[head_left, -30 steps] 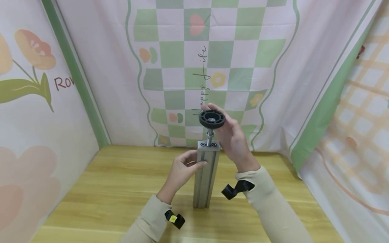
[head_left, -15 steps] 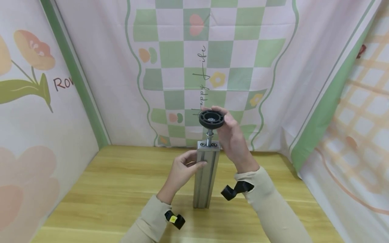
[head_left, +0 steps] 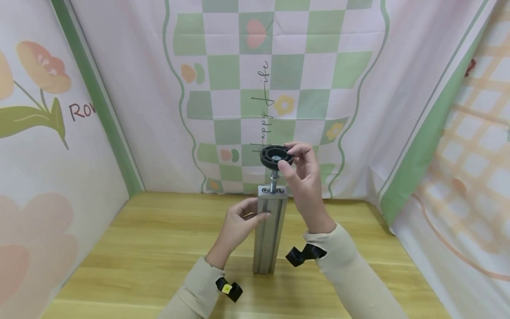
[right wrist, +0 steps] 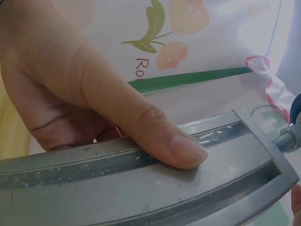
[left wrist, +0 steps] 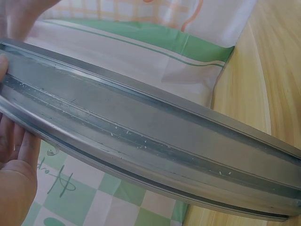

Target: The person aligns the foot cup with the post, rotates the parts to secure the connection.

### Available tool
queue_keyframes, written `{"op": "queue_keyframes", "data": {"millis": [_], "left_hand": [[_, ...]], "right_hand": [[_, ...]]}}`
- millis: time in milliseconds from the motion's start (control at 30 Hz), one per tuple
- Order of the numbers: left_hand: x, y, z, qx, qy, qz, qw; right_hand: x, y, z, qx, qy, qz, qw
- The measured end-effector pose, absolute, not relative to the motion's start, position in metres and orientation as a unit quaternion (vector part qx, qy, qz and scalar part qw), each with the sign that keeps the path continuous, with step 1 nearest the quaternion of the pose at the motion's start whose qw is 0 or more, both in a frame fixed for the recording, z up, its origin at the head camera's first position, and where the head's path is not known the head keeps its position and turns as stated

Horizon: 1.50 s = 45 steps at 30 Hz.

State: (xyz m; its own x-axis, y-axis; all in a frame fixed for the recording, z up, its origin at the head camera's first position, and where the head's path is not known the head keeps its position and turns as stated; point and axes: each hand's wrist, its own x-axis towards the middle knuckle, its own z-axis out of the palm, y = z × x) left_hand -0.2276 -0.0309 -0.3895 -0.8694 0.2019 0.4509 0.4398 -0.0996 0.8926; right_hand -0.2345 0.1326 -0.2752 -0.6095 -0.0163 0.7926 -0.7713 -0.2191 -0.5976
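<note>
Flower cloth [head_left: 40, 164] is being used like a wall on the left, and checked cloth [head_left: 223, 106] is being hung at the far side. A yellow wood table [head_left: 159, 248] is being used as the work place. On the left, a pale sleeve with a black clip [head_left: 229, 289] is being worn. Just past it, by the left hand [head_left: 241, 219], a tall metal bar [head_left: 270, 235] is being gripped near its top. Its near face is being pressed by the thumb, and its far side is being hugged by the other fingers. The bar is being stood on one end on the table, and it is looking upright. Above it, a round black foot [head_left: 272, 165] is being held up by a shiny rod [head_left: 273, 181]. On the right, the right edge of the foot is being pinched by the thumb and bent fingers of the right hand [head_left: 307, 181]. How hard it is being squeezed cannot be told. Because the bar is standing tall and thin, it could be tipped by a sideways push on the foot, most of all if the left grip is loosening. Also, the foot's edge could be lost if too few fingertips are holding it.
</note>
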Motion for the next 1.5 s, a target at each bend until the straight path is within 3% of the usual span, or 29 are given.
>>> {"op": "queue_keyframes", "data": {"millis": [267,567,667,867,967,1133,1500], "left_hand": [[-0.229,-0.031,-0.390,-0.250,-0.661,-0.702,0.088],[-0.227,-0.031,-0.390,-0.242,-0.664,-0.702,0.084],[-0.227,-0.030,-0.389,-0.237,-0.668,-0.701,0.081],[-0.227,-0.031,-0.388,-0.235,-0.667,-0.703,0.081],[-0.227,-0.031,-0.389,-0.237,-0.666,-0.703,0.080],[-0.228,-0.032,-0.390,-0.235,-0.667,-0.703,0.079],[-0.229,-0.032,-0.391,-0.233,-0.670,-0.700,0.078]], "right_hand": [[-0.229,0.123,-0.271,0.327,-0.617,0.579,0.420],[-0.233,0.123,-0.273,0.305,-0.612,0.547,0.484],[-0.236,0.129,-0.272,0.314,-0.603,0.599,0.423],[-0.244,0.134,-0.266,0.400,-0.533,0.727,0.167],[-0.246,0.134,-0.267,0.419,-0.515,0.742,0.097],[-0.247,0.135,-0.271,0.424,-0.507,0.748,0.058],[-0.252,0.136,-0.273,0.415,-0.505,0.754,0.058]]}}
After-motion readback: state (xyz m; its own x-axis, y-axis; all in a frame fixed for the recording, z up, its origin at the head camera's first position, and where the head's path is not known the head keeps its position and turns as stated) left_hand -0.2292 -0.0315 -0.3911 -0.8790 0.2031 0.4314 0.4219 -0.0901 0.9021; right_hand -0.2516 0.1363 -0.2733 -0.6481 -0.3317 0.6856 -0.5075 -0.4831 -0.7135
